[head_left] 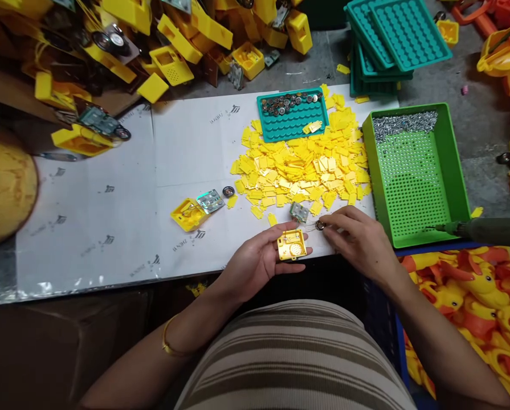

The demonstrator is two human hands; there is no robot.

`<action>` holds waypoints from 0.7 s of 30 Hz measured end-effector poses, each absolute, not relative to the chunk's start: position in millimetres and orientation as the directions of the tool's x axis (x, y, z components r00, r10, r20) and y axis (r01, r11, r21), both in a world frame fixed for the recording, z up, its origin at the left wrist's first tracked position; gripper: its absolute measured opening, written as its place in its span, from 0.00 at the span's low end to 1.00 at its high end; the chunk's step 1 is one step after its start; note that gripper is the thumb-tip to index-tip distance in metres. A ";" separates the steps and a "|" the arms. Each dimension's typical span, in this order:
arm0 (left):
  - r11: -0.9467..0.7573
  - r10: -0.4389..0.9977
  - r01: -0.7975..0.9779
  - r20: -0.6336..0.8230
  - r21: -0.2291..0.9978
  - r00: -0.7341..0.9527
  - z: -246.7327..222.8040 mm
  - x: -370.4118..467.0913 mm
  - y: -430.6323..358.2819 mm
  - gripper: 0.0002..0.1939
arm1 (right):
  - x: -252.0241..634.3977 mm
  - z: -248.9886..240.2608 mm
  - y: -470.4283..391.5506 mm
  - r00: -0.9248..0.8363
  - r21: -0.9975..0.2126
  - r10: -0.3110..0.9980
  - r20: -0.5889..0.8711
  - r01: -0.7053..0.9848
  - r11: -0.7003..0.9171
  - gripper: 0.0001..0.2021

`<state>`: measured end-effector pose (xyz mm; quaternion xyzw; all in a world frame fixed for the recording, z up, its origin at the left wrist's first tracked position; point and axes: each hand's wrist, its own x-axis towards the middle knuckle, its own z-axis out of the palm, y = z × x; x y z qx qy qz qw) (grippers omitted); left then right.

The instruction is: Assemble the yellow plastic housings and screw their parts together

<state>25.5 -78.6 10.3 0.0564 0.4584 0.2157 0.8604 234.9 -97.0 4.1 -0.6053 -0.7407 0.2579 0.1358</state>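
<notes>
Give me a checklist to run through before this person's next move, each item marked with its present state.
1. Yellow housing held in the left hand, open side up: ok.
2. Round speaker held at the fingertips of the right hand: ok.
3. Speaker inside the housing: not ok; it is off to the side.
4. Circuit board inside the housing: not ok; it is outside, beyond the housing's far edge.
5. Thin wires soundly joined at their ends: cannot tell; too fine to see.
</notes>
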 end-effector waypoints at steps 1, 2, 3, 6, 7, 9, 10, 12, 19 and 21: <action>0.902 0.420 -0.314 -0.764 0.295 0.490 9.8 25.1 -78.2 0.21 | 236.2 3.4 -96.1 -0.249 -0.543 0.961 -0.122 0.827 0.146 0.10; 0.903 0.420 -0.308 -0.764 0.299 0.490 9.4 24.9 -77.8 0.22 | 236.6 2.7 -95.0 -0.269 -0.532 0.953 -0.140 0.832 0.156 0.11; 0.904 0.419 -0.300 -0.765 0.303 0.490 9.1 24.7 -77.4 0.22 | 236.6 2.3 -93.7 -0.283 -0.514 0.945 -0.163 0.842 0.163 0.11; 0.910 0.410 -0.271 -0.767 0.312 0.493 9.2 25.0 -77.2 0.22 | 236.4 2.4 -88.6 -0.296 -0.454 0.927 -0.228 0.875 0.168 0.11; 0.910 0.413 -0.263 -0.767 0.321 0.491 9.6 25.3 -77.6 0.21 | 236.9 2.9 -87.0 -0.292 -0.452 0.925 -0.243 0.878 0.159 0.10; 0.904 0.428 -0.249 -0.767 0.349 0.478 10.8 26.3 -79.1 0.20 | 238.3 4.1 -84.6 -0.259 -0.530 0.931 -0.257 0.844 0.089 0.09; 0.899 0.438 -0.246 -0.767 0.363 0.469 11.4 27.1 -80.0 0.19 | 238.7 4.8 -84.2 -0.230 -0.611 0.937 -0.264 0.791 0.022 0.07; 0.885 0.465 -0.261 -0.767 0.386 0.442 12.5 29.4 -81.6 0.17 | 237.4 6.5 -85.6 -0.166 -0.778 0.941 -0.295 0.613 -0.136 0.06; 0.833 0.549 -0.345 -0.721 0.432 0.423 13.6 38.3 -83.0 0.15 | 214.8 20.0 -98.3 -0.227 -0.833 0.948 -0.222 0.550 -0.063 0.05; 0.819 0.571 -0.340 -0.705 0.462 0.420 13.7 38.5 -83.7 0.15 | 211.0 24.1 -97.3 -0.248 -0.745 0.940 -0.233 0.667 -0.009 0.04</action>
